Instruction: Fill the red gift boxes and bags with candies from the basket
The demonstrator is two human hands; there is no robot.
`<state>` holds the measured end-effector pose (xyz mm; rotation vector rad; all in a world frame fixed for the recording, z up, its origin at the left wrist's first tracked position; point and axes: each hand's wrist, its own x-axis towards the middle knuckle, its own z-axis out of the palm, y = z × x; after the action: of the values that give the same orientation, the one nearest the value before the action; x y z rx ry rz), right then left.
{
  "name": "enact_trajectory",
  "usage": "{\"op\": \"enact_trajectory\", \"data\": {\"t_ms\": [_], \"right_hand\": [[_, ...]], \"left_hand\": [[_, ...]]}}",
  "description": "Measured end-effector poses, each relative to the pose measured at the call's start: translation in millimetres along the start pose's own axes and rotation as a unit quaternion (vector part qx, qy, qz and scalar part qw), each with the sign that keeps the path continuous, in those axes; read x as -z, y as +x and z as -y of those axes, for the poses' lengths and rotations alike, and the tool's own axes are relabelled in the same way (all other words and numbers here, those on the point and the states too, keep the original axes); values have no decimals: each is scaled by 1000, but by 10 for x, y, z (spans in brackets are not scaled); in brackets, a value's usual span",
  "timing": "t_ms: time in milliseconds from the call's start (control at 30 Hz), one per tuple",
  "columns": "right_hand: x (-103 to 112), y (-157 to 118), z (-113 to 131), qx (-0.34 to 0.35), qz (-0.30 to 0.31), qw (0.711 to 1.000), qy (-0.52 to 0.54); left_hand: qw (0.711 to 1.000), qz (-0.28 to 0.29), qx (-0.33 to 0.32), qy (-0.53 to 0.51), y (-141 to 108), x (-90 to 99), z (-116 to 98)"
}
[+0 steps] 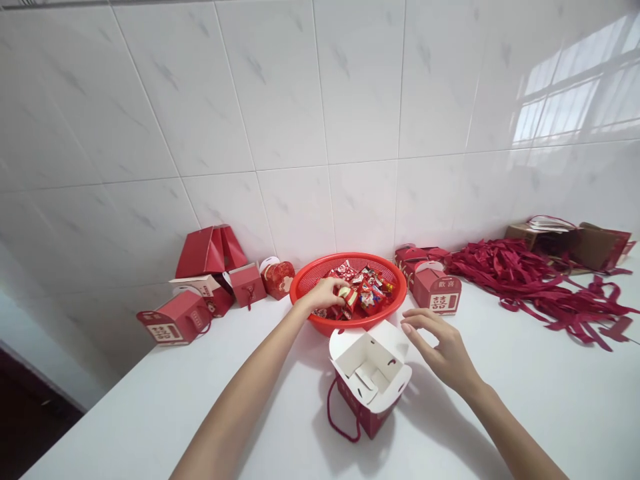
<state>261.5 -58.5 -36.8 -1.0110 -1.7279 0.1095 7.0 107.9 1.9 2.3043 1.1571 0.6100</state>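
Observation:
My left hand point(326, 294) reaches into the red plastic basket point(299, 288), its thumb and fingers pinching a red and gold wrapped candy point(349, 297). More wrapped candies point(371, 297) lie heaped around it. In front of the basket stands an open red gift box point(373, 419), upright, its white inside and spread flaps facing up. A dark red cord handle hangs at its left side. My right hand point(440, 343) hovers beside the box's right flap with fingers apart and nothing in them; whether a fingertip touches the flap is unclear.
Closed red gift boxes stand left point(180, 317) and right point(436, 293) of the basket. A pile of dark red ribbons point(515, 277) spreads at the right, before a brown carton point(590, 245). The white table point(240, 373) meets a tiled wall behind; its left edge slopes away.

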Motion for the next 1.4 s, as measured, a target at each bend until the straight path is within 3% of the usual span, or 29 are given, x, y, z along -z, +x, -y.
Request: {"op": "enact_trajectory", "data": {"t_ms": [167,467,700,867,1133,1267,1400], "right_hand": [[-26,-12,-39,-10,3,1000,-10],[-56,-39,-68,-18,14,1000,-19],[-72,-44,-79,-22,19,999,-24],[-79,-42,-71,-21,23,999,-23],[-79,-40,-63,-30,25,999,-22],[-73,-40,-66,-31,25,999,-19],[-79,-42,-71,-25,25,999,-21]], "left_hand": [[989,-112,3,-100,57,-45,-38],[977,-147,31,-154,73,-37,79],[974,-95,-8,-208,60,-37,2],[976,-65,13,-208,49,-47,2],[971,-90,30,-221,60,-45,-49],[967,-56,38,-244,40,-35,-71],[977,-49,53,-201,17,-39,-76]]}}
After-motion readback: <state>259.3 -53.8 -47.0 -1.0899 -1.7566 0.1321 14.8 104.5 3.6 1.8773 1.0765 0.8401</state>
